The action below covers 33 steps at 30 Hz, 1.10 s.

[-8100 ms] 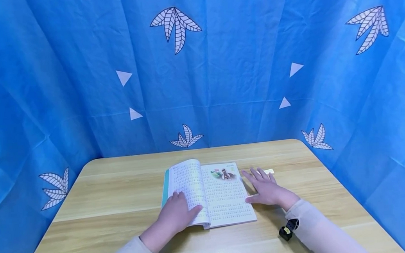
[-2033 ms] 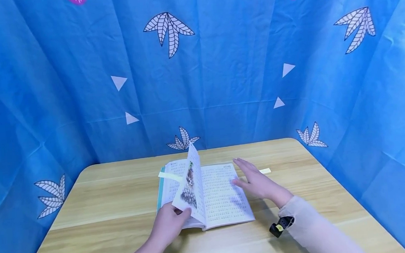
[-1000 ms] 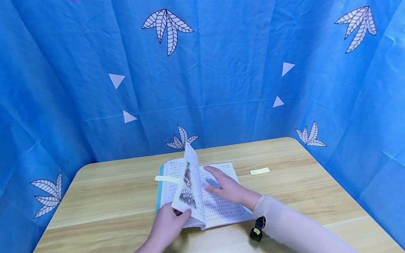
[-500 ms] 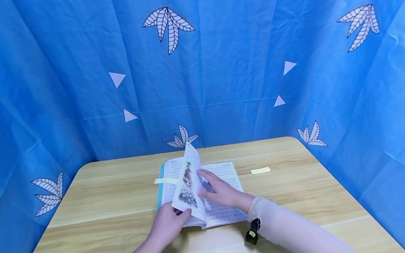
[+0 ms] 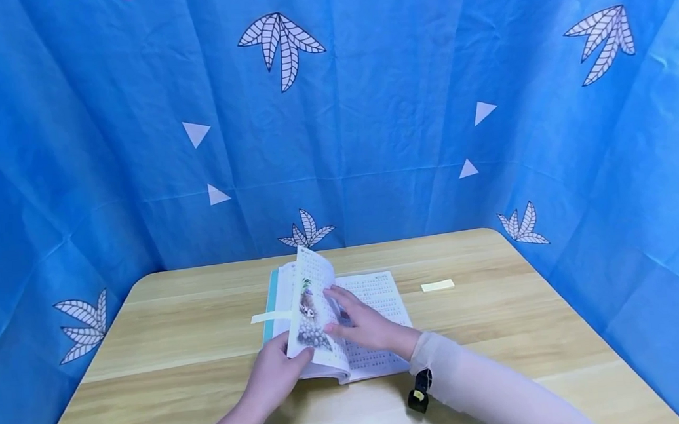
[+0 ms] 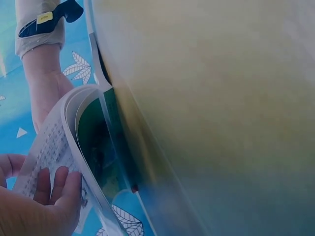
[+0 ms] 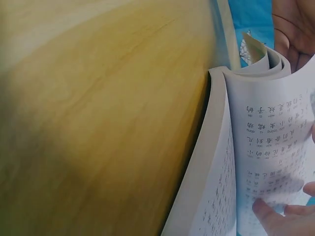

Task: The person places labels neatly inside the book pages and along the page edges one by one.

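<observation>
An open book [image 5: 383,291] with a teal cover edge lies on the wooden table. My left hand [image 5: 274,371] pinches the lower left corner of a raised page [image 5: 310,322] that bears a picture; the thumb is on the picture side. Against that page's upper right part rest the extended fingers of my right hand [image 5: 368,327]. A pale paper strip [image 5: 270,317] pokes out at the book's left side, its inner end hidden behind the page. In the right wrist view, fingertips [image 7: 261,209] touch the printed page. The left wrist view shows the left fingers [image 6: 60,184] behind the sheet.
A small pale yellow paper strip [image 5: 437,285] lies on the table [image 5: 489,320] to the right of the book. Blue patterned cloth [image 5: 397,103] hangs behind the table and along both sides. A black wrist device [image 5: 419,390] hangs under the right sleeve.
A strip has appeared in the book since the oldest frame. My right hand has moved left from beside the book onto the raised page, which now leans further left.
</observation>
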Motion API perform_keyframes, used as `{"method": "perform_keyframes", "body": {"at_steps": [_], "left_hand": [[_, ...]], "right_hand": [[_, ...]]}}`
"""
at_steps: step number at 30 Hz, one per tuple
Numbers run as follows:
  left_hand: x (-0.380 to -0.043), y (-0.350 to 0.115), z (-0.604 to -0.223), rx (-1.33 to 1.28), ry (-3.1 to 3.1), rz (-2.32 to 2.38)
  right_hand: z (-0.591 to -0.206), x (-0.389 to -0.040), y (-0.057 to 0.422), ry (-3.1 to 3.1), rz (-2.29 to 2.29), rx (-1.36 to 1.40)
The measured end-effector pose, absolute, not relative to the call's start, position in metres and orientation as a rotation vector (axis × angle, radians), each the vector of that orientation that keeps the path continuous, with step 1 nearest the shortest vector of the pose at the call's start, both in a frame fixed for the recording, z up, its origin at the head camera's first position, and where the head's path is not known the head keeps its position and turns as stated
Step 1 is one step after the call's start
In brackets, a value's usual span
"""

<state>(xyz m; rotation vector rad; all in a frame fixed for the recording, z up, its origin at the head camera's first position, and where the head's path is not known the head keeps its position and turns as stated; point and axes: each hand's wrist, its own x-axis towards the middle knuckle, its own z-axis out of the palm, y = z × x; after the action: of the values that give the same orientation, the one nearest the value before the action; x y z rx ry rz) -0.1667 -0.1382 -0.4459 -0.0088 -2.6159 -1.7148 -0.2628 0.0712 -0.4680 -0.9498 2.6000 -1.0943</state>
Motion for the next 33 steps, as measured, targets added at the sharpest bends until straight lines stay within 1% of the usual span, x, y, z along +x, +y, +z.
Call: {"method": "perform_keyframes", "body": {"at_steps": [6, 16, 24, 33], "left_hand": [[-0.168, -0.145, -0.445, 0.030, -2.597, -1.731], [-0.170, -0.163, -0.442, 0.221, -2.546, -1.912], [-0.162, -0.178, -0.437, 0.214, -2.568, -1.870], [-0.154, -0.199, -0.430, 0.273, -2.598, -1.799]], "right_hand": [[-0.468, -0.261, 0.068, 2.614, -1.055, -0.959], [-0.467, -0.259, 0.064, 2.637, -0.962, -0.968], [-0.464, -0.256, 0.064, 2.630, -0.940, -0.977], [-0.463, -0.255, 0.063, 2.620, -0.910, -0.977]]}}
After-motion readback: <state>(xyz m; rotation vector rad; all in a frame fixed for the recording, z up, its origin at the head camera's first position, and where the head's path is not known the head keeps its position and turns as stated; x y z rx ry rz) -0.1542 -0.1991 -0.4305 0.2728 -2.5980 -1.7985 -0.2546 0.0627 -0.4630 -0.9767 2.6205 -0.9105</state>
